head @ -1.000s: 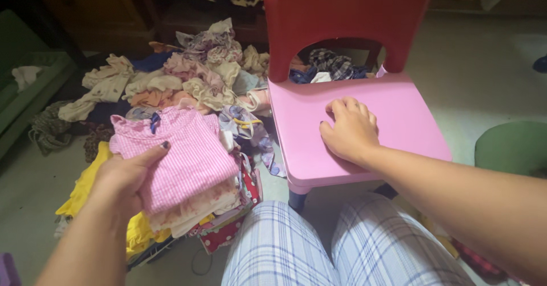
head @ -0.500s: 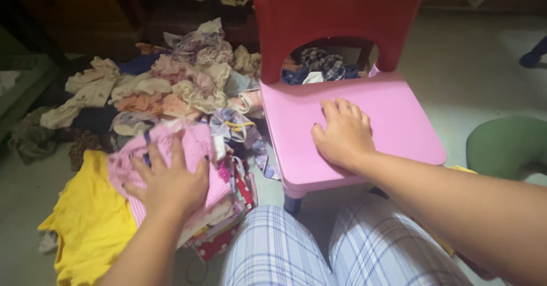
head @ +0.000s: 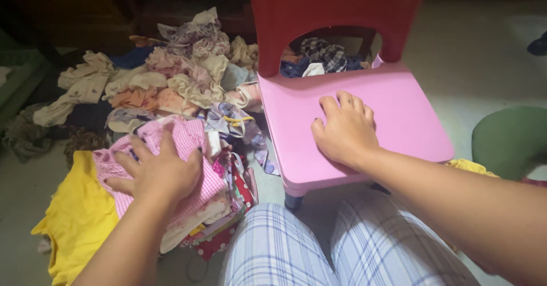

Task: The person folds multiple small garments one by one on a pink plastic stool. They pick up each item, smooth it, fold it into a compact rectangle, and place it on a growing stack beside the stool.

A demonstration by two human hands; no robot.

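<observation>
Left hand (head: 156, 175) lies flat, fingers spread, on the folded pink checked cotton top (head: 188, 143) crowning the stack; right hand (head: 345, 132) rests loosely open on the pink plastic chair seat (head: 410, 115).

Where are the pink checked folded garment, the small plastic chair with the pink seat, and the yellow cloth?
pink checked folded garment (head: 191, 140), head view, top right fold beside the fingers
small plastic chair with the pink seat (head: 399, 112), head view, bare seat
yellow cloth (head: 77, 212), head view, middle

Pale floor (head: 490, 52), dim at the far side; a dark wooden cabinet (head: 85, 6) stands behind (light falls from the right).
</observation>
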